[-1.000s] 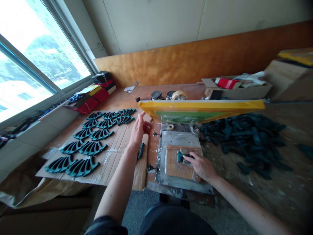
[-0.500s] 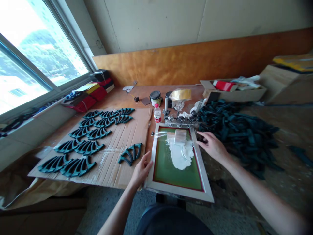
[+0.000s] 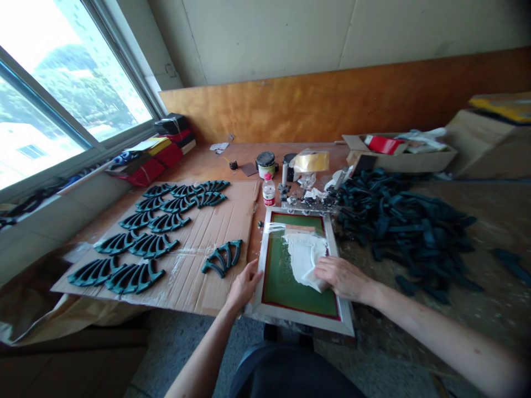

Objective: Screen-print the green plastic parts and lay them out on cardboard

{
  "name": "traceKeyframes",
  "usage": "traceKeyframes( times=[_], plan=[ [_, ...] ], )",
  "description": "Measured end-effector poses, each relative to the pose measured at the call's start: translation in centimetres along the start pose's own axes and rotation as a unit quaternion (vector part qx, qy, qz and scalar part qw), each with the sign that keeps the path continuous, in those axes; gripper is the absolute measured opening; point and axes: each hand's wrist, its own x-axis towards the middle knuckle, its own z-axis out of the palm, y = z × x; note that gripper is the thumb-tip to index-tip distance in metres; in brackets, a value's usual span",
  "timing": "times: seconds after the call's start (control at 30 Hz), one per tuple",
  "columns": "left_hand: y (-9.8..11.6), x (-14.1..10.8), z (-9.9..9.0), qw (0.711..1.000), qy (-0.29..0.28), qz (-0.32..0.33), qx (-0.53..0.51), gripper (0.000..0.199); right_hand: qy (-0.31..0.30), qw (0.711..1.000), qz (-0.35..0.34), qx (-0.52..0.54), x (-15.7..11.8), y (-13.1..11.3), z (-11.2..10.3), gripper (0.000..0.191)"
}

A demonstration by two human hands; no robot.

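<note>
A screen-printing frame (image 3: 344, 326) with a pale rim and green mesh lies in front of me, hinged to metal clamps (image 3: 307, 205) at its far end. White ink (image 3: 301, 254) is smeared over the middle of the mesh. My right hand (image 3: 342, 278) is closed on a small ink-coated squeegee (image 3: 317, 281), pressed against the mesh near the right rim; the fingers hide much of it. With fingers bent, my left hand (image 3: 246, 284) grips the frame's left rim. Left of that hand, a dark green fan-shaped slatted piece (image 3: 224, 258) rests on cardboard.
Rows of similar dark green pieces (image 3: 153, 246) cover the cardboard sheet (image 3: 199, 226). A small bottle (image 3: 268, 190) and an ink tin (image 3: 265, 163) stand behind the frame. At right sits a heap of dark green pieces (image 3: 406, 221), with an open carton (image 3: 410, 160) behind it.
My right hand has gone from beside the right rim onto the mesh and taken the squeegee, which is now nearer me in the ink. The frame's near end has shifted slightly left.
</note>
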Motion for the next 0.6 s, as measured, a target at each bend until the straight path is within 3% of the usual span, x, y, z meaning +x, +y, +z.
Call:
traceKeyframes(
  times=[0.07, 0.17, 0.23, 0.33, 0.4, 0.47, 0.6],
  plan=[
    [0.3, 0.0, 0.0, 1.0, 0.002, -0.012, -0.019, 0.059, -0.001, 0.999, 0.024, 0.021, 0.4, 0.2, -0.5, 0.025],
    [0.7, -0.1, -0.1, 0.999, 0.0, -0.025, -0.042, 0.061, 0.083, 0.995, 0.061, 0.006, 1.0, -0.1, 0.4, 0.026],
    [0.9, -0.2, -0.2, 0.998, -0.006, -0.028, -0.057, 0.063, 0.133, 0.99, 0.048, -0.004, 0.5, -0.6, 1.5, 0.029],
    [1.0, -0.3, -0.3, 0.996, -0.021, -0.022, -0.078, 0.063, 0.119, 0.993, 0.01, 0.008, -0.6, -1.0, 1.9, 0.029],
    [1.2, -0.4, -0.4, 0.995, -0.032, -0.021, -0.091, 0.065, 0.085, 0.996, 0.019, 0.016, -0.2, -0.6, 0.9, 0.022],
    [1.8, -0.5, -0.8, 0.993, -0.048, -0.019, -0.104, 0.068, 0.081, 0.994, 0.068, 0.01, 1.3, 0.3, -0.7, 0.016],
    [4.9, -1.3, -2.5, 0.985, -0.069, -0.018, -0.157, 0.078, 0.144, 0.968, 0.198, -0.052, 4.9, 3.0, -4.6, 0.051]
  ],
)
